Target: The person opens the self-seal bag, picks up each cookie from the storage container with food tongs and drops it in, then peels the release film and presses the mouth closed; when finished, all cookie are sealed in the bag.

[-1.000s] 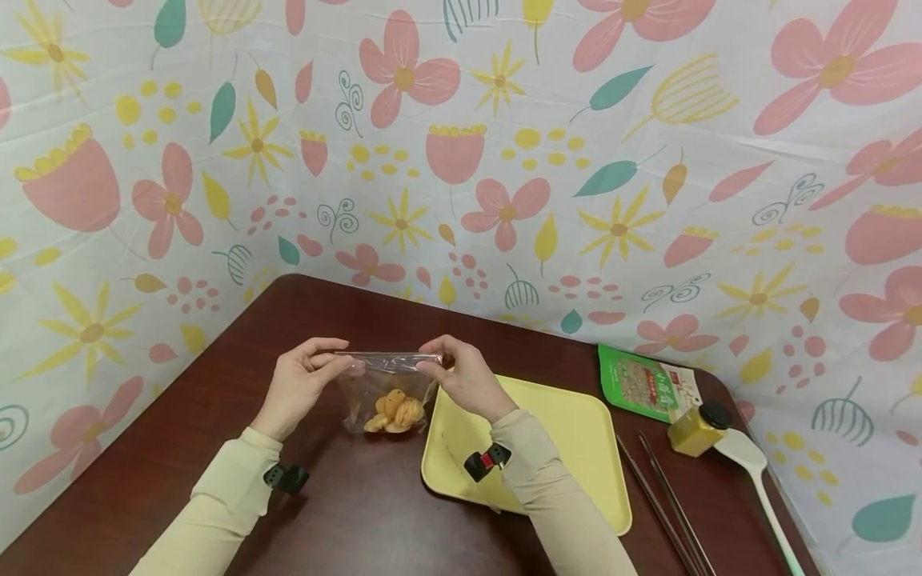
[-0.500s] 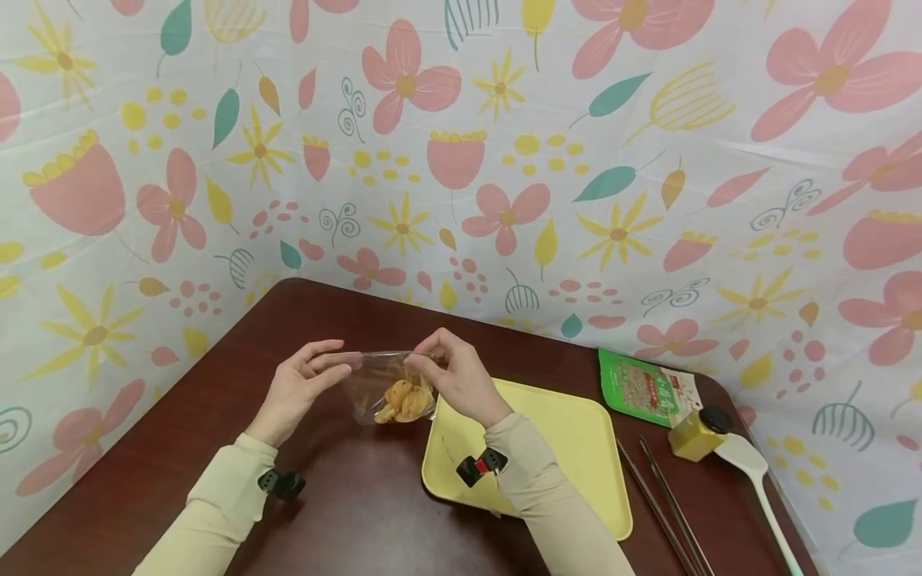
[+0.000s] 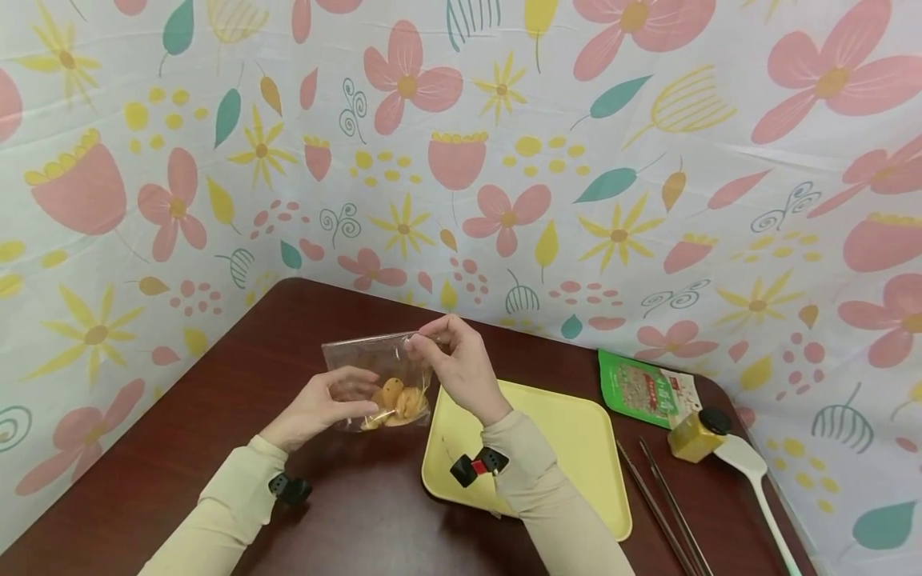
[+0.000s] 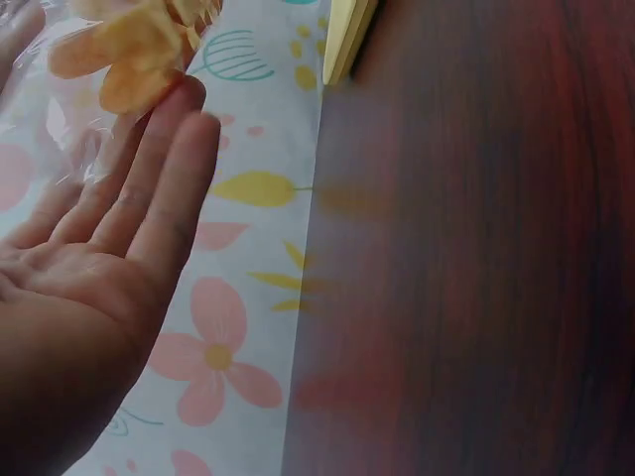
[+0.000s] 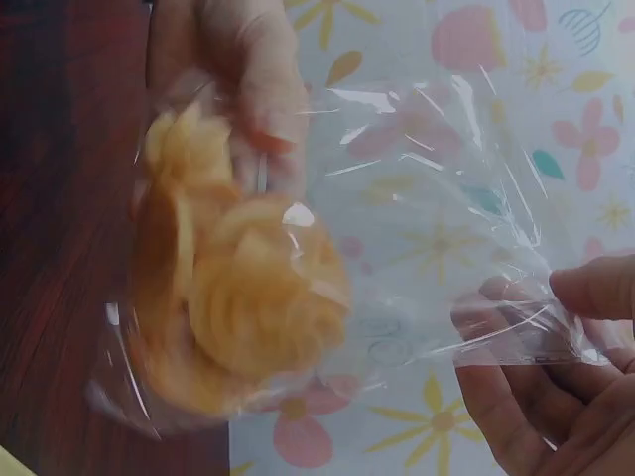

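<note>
A clear plastic bag (image 3: 374, 352) hangs tilted over the table, with several golden, ridged pieces of food (image 5: 268, 297) gathered at its bottom. My right hand (image 3: 461, 360) pinches the bag's upper right corner between thumb and fingers. That pinch also shows at the edge of the right wrist view. Beside the bag's lower left is my left hand (image 3: 327, 404), its fingers stretched out toward the food. In the left wrist view, the left fingers (image 4: 184, 178) are nearly straight with the palm up, against or just under the bag.
Right of the bag lies a yellow tray (image 3: 562, 432). Farther right are metal tongs (image 3: 666, 508), a green packet (image 3: 641, 384), a yellow jar with a black lid (image 3: 695, 432) and a white spatula (image 3: 752, 464). Patterned cloth (image 3: 504, 160) hangs behind the dark table (image 3: 346, 512).
My left hand has let go of the bag's top edge and moved down to its lower left side. The right hand keeps its pinch and has risen slightly, tilting the bag.
</note>
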